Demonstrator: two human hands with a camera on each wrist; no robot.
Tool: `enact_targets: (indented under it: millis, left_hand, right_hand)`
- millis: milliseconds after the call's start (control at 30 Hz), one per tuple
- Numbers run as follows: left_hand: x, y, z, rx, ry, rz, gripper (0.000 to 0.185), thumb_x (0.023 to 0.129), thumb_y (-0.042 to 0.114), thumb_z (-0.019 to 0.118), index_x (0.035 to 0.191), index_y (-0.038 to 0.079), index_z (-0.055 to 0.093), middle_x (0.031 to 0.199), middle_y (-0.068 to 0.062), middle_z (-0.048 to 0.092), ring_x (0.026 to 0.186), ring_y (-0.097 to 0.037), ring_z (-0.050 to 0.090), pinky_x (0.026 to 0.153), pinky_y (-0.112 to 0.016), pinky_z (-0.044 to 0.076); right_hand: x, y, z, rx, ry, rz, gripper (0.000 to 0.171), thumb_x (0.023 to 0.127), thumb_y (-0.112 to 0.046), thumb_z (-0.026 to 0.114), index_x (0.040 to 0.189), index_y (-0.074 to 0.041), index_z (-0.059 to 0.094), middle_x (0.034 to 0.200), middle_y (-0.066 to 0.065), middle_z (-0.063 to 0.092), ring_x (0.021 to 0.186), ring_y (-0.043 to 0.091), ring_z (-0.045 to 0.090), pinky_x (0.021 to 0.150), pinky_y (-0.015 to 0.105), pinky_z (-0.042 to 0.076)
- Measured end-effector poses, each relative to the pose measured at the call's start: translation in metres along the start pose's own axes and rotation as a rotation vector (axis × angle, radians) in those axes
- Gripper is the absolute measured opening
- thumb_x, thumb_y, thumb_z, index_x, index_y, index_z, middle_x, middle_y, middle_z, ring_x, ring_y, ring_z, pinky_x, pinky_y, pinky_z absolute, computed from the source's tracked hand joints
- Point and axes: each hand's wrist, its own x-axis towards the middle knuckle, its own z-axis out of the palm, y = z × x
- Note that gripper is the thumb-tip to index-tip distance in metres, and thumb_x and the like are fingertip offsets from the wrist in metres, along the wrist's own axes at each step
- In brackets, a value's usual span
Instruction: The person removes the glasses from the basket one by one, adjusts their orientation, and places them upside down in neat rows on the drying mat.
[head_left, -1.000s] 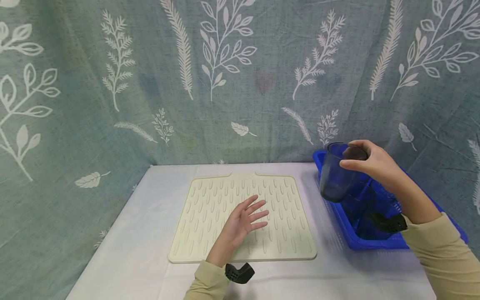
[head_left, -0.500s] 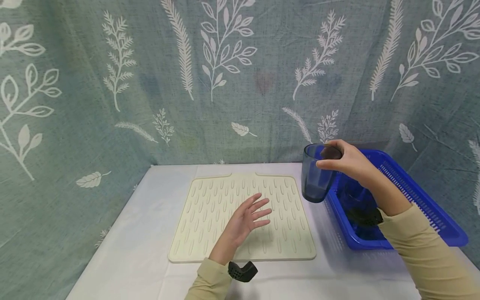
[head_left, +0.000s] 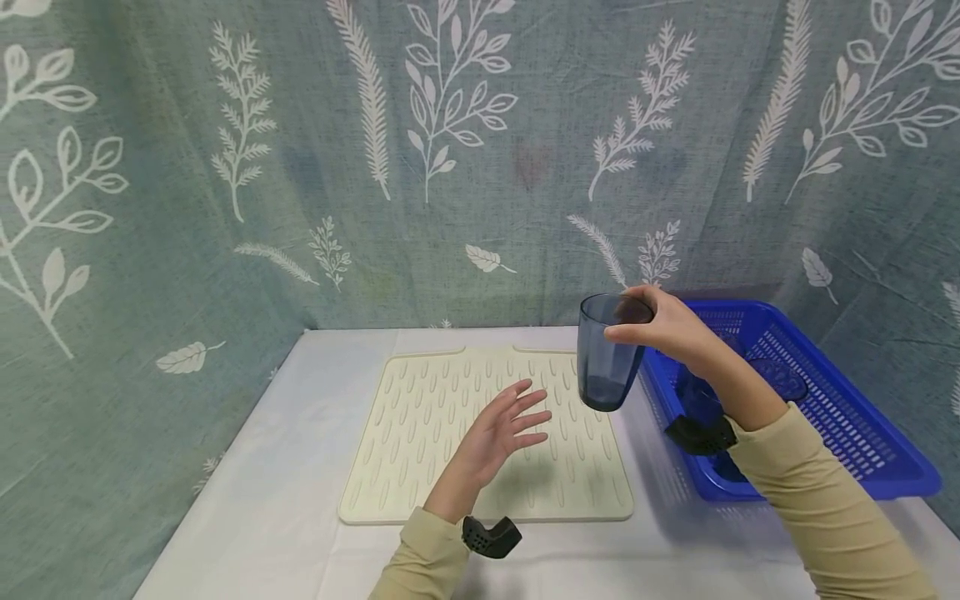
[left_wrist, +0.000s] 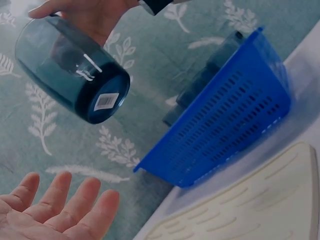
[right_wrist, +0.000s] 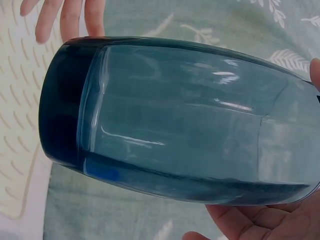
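Above the right edge of the cream drying mat (head_left: 487, 437), in the head view, the right hand (head_left: 663, 329) pinches the rim of a blue-grey tumbler (head_left: 606, 354), upright, off the mat. The left hand (head_left: 498, 437) hovers over the mat w/ fingers spread, holding nothing, near the tumbler but apart. The blue basket (head_left: 862, 433) stands just right of the mat; free mat surface lies to the left.

Left wrist view: tumbler (left_wrist: 75, 75) tilted, label on its base, above the spread fingers (left_wrist: 65, 205); basket (left_wrist: 235, 120) beside.

Right wrist view: tumbler (right_wrist: 175, 120) fills the frame; mat edge (right_wrist: 20, 130) at left.
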Motion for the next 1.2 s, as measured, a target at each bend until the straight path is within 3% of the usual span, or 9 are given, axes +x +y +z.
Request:
enact_targets:
  millis: [533, 900, 1033, 1200]
  left_hand:
    - [-0.001, 0.005, -0.002, 0.023, -0.006, 0.004, 0.051, 0.098, 0.031, 0.031, 0.143, 0.008, 0.024, 0.146, -0.021, 0.028, 0.127, -0.037, 0.039, 0.097, -0.045, 0.042]
    - [0.002, 0.002, -0.003, 0.023, 0.032, 0.002, 0.052, 0.096, 0.030, 0.033, 0.142, 0.007, 0.026, 0.144, -0.020, 0.032, 0.118, -0.029, 0.051, 0.095, -0.045, 0.044]
    - [0.003, 0.000, -0.002, 0.004, 0.036, 0.005, 0.050, 0.096, 0.028, 0.035, 0.141, 0.007, 0.029, 0.138, -0.018, 0.041, 0.110, -0.022, 0.056, 0.095, -0.047, 0.044]
    - [0.003, -0.001, -0.001, -0.026, 0.040, 0.016, 0.045, 0.097, 0.026, 0.033, 0.140, 0.010, 0.033, 0.122, -0.006, 0.056, 0.106, -0.020, 0.058, 0.093, -0.047, 0.045]
  right_hand:
    - [0.012, -0.007, 0.028, 0.115, -0.059, 0.010, 0.074, 0.085, -0.033, 0.061, 0.141, 0.000, 0.025, 0.132, 0.022, 0.041, 0.119, 0.035, 0.042, 0.098, 0.049, 0.037]
    - [0.020, -0.003, 0.044, 0.197, -0.029, 0.006, 0.074, 0.085, -0.033, 0.060, 0.141, 0.000, 0.024, 0.130, 0.022, 0.044, 0.119, 0.035, 0.043, 0.101, 0.051, 0.033]
    - [0.022, -0.001, 0.051, 0.303, -0.004, -0.013, 0.071, 0.085, -0.028, 0.059, 0.140, 0.000, 0.024, 0.128, 0.022, 0.043, 0.117, 0.034, 0.043, 0.102, 0.049, 0.032]
    - [0.023, 0.005, 0.061, 0.419, 0.042, -0.059, 0.070, 0.084, -0.026, 0.061, 0.138, 0.003, 0.026, 0.126, 0.023, 0.043, 0.110, 0.027, 0.046, 0.101, 0.045, 0.035]
